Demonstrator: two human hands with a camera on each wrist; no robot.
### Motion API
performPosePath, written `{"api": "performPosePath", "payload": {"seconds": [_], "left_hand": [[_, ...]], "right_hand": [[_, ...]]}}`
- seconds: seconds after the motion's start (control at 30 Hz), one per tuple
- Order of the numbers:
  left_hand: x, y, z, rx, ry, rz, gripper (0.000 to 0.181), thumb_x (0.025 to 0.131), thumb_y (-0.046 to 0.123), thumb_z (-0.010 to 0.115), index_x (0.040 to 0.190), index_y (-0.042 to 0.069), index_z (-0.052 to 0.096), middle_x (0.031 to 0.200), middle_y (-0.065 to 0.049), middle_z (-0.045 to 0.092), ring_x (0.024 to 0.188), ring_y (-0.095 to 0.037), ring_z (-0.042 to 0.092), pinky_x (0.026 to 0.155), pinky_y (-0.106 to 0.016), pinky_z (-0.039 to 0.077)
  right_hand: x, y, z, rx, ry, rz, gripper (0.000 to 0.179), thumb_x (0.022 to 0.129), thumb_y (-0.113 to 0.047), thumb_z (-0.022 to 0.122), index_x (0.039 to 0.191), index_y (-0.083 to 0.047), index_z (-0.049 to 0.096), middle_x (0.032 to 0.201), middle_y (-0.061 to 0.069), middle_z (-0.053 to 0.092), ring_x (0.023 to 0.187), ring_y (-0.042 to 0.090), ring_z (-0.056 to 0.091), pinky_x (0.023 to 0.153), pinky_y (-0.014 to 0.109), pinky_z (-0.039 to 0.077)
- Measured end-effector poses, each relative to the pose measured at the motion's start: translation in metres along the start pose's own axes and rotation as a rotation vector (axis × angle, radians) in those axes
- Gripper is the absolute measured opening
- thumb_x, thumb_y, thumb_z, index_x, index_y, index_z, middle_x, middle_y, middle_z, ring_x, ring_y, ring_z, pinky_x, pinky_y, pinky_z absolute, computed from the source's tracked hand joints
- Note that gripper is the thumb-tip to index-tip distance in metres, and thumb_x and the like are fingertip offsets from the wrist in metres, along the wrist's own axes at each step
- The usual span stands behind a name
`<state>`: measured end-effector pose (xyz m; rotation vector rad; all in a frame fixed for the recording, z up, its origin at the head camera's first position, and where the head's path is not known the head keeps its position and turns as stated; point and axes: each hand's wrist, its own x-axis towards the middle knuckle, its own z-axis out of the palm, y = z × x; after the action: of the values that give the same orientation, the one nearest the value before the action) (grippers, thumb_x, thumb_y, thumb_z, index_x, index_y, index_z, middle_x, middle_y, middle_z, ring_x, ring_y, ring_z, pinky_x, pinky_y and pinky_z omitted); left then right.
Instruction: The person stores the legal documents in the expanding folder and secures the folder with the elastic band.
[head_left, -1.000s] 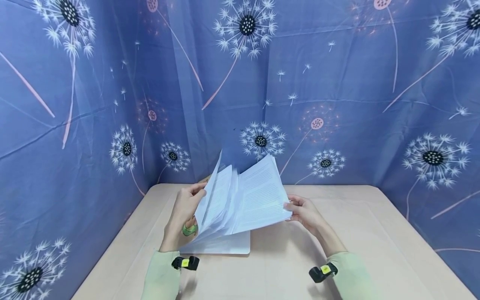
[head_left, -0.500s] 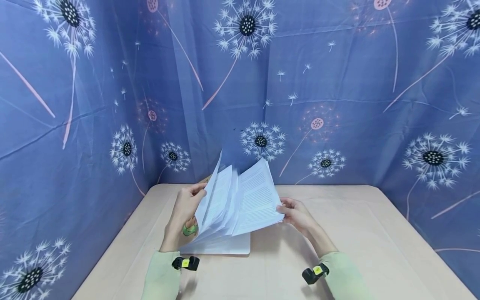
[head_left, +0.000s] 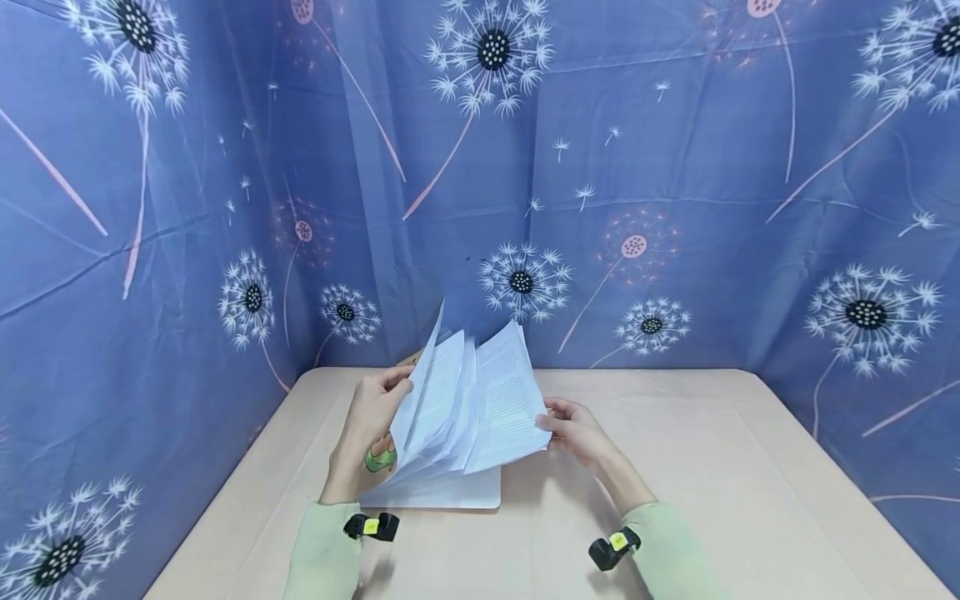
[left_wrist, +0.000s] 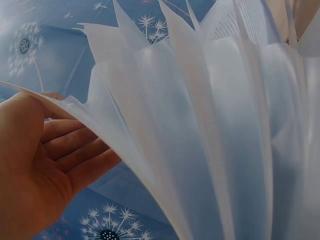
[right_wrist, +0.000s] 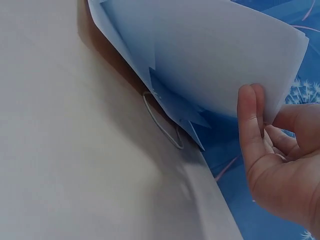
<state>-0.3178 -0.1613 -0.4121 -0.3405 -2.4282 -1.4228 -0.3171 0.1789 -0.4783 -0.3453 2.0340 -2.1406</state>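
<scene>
An open folder (head_left: pixel 465 493) with a white inside and a cartoon picture on its cover (head_left: pixel 381 454) lies on the left half of the table. Its translucent leaves (left_wrist: pixel 170 100) fan upward. My left hand (head_left: pixel 369 410) pinches the cover and front leaf at the left edge, thumb inside and fingers behind. With thumb and fingers, my right hand (head_left: pixel 581 429) grips the lower right corner of a bunch of printed sheets (head_left: pixel 506 396), raised and tilted above the table. The sheets' plain backs (right_wrist: pixel 215 55) show in the right wrist view. Their inner edges are hidden among the leaves.
A pale loop (right_wrist: pixel 162 125) sticks out at the folder's edge in the right wrist view. The beige table (head_left: pixel 675 467) has rounded far corners. Blue dandelion-print cloth (head_left: pixel 450 183) hangs behind it and along the left side.
My right hand has moved left, bringing the free edge of the printed sheets left and slightly down toward the folder. The left hand and folder have stayed in place.
</scene>
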Motion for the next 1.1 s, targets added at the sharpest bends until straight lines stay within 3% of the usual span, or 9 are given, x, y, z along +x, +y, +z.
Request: {"api": "performPosePath", "payload": {"seconds": [0.17,0.33,0.57,0.73,0.9,1.1], "left_hand": [[-0.002,0.002,0.000,-0.006,-0.001,0.003,0.033,0.098,0.020,0.056,0.126,0.012,0.069,0.113,-0.010,0.073,0.052,-0.014,0.042,0.074,-0.033,0.045],[-0.001,0.003,0.000,-0.013,0.002,0.006,0.033,0.098,0.019,0.056,0.126,0.011,0.070,0.112,-0.010,0.074,0.057,-0.017,0.046,0.075,-0.033,0.045],[0.000,0.003,0.001,-0.002,0.005,0.004,0.032,0.098,0.019,0.056,0.126,0.012,0.070,0.115,-0.009,0.073,0.078,-0.016,0.059,0.078,-0.032,0.047],[-0.001,0.003,0.001,-0.009,0.008,0.006,0.032,0.097,0.019,0.056,0.125,0.011,0.070,0.112,-0.009,0.074,0.067,-0.020,0.054,0.076,-0.033,0.045],[-0.001,0.003,0.001,0.001,0.014,0.020,0.032,0.097,0.019,0.056,0.124,0.011,0.071,0.110,-0.009,0.074,0.072,-0.017,0.056,0.078,-0.033,0.047],[-0.002,0.003,0.001,0.006,0.007,0.021,0.032,0.098,0.020,0.055,0.125,0.012,0.070,0.113,-0.009,0.073,0.065,-0.016,0.050,0.075,-0.033,0.045]], "right_hand": [[0.002,0.002,0.011,-0.002,0.002,0.029,0.052,0.096,-0.003,0.057,0.141,0.015,0.040,0.084,-0.003,0.060,0.064,0.007,0.062,0.055,0.021,0.049],[0.004,0.004,0.020,-0.014,0.012,0.042,0.051,0.096,-0.003,0.056,0.141,0.015,0.039,0.083,-0.003,0.060,0.065,0.006,0.063,0.057,0.021,0.053],[0.005,0.008,0.028,-0.031,-0.039,0.042,0.051,0.098,-0.006,0.051,0.143,0.015,0.036,0.096,0.005,0.066,0.076,0.008,0.067,0.067,0.026,0.056],[0.006,0.010,0.032,-0.046,-0.051,0.054,0.054,0.096,-0.006,0.049,0.144,0.013,0.037,0.096,0.008,0.065,0.073,0.010,0.065,0.065,0.027,0.057],[0.007,0.012,0.036,-0.027,-0.064,0.072,0.057,0.092,-0.004,0.046,0.145,0.013,0.036,0.098,0.009,0.066,0.072,0.012,0.066,0.064,0.030,0.057],[0.010,0.015,0.040,-0.025,-0.098,0.080,0.060,0.090,-0.002,0.046,0.147,0.012,0.033,0.095,0.007,0.068,0.067,0.012,0.067,0.061,0.029,0.057]]}}
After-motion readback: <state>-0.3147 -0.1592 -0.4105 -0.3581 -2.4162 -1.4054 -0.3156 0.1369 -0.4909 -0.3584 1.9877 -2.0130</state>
